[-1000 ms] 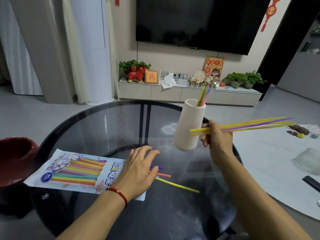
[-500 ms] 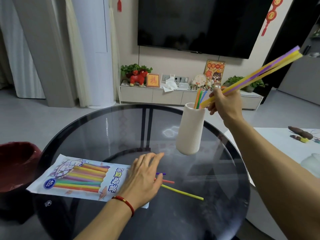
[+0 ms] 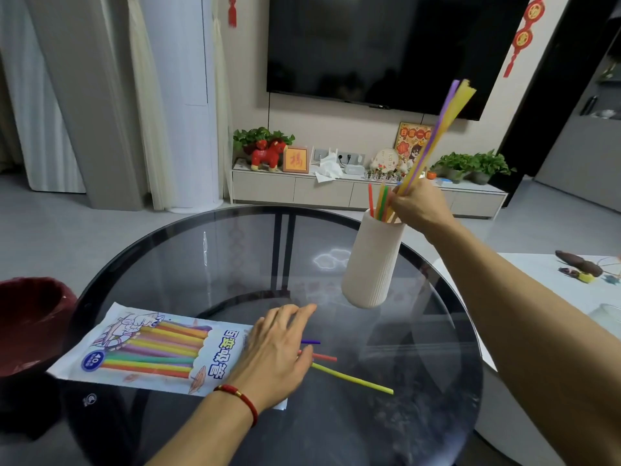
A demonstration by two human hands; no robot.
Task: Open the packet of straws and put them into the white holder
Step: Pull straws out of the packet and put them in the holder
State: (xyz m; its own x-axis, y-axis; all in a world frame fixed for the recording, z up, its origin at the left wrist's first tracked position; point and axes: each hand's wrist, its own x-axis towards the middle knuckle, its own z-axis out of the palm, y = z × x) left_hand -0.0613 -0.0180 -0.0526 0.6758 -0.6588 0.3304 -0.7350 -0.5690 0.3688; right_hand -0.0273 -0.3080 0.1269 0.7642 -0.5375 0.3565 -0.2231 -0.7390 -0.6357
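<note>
A white ribbed holder [image 3: 371, 264] stands on the round glass table [image 3: 235, 250], with several coloured straws [image 3: 378, 201] sticking out of it. My right hand [image 3: 418, 205] grips a bunch of yellow and purple straws [image 3: 437, 129] just above the holder's rim, their lower ends at the opening. My left hand [image 3: 275, 356] rests flat, fingers straight, on the open end of the straw packet [image 3: 151, 351]. Purple, red and yellow loose straws [image 3: 353, 378] poke out from under that hand onto the glass.
A dark red bin [image 3: 30, 321] sits at the table's left edge. A white low table [image 3: 551, 284] with small objects stands to the right. A TV cabinet with plants and ornaments lines the far wall.
My right hand swung the straw bunch from level to nearly upright and brought its lower ends down to the holder's mouth. My left hand stayed on the packet.
</note>
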